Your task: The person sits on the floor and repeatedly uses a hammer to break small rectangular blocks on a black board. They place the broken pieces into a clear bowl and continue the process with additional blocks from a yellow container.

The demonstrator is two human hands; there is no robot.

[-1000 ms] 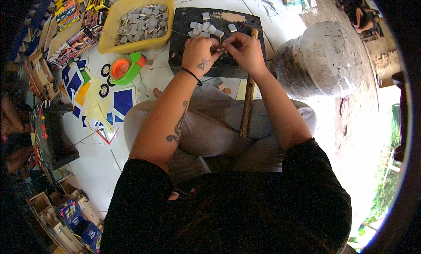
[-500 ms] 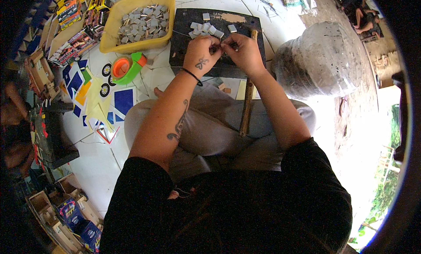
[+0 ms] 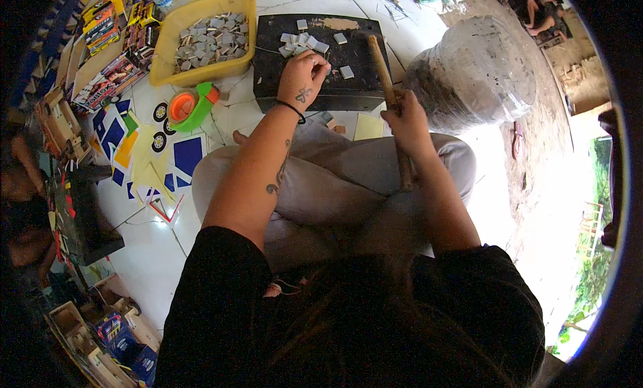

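Head view: the person sits cross-legged on a white tiled floor (image 3: 161, 267), looking down over grey trousers. A dark block (image 3: 315, 56) lies on the floor just past the knees, and small grey squares (image 3: 305, 41) are scattered over its top. The left hand (image 3: 303, 76) rests on the block's near part, fingers curled and pinched together on something small among the squares; what exactly sits between the fingertips is too small to tell. A black band circles that wrist. The right hand (image 3: 407, 123) is closed around a wooden stick (image 3: 388, 93), gripping it about midway; the stick runs from the block's right part, where its far end lies across the top, down over the right thigh.

Left of the block stands a yellow tub (image 3: 175, 73) filled with more grey squares. Just in front of the tub lies a green and orange tape dispenser (image 3: 191, 108). Blue and yellow cut paper shapes (image 3: 144, 153) lie spread on the floor to the left. To the right of the block bulges a large clear plastic bag (image 3: 472, 73).
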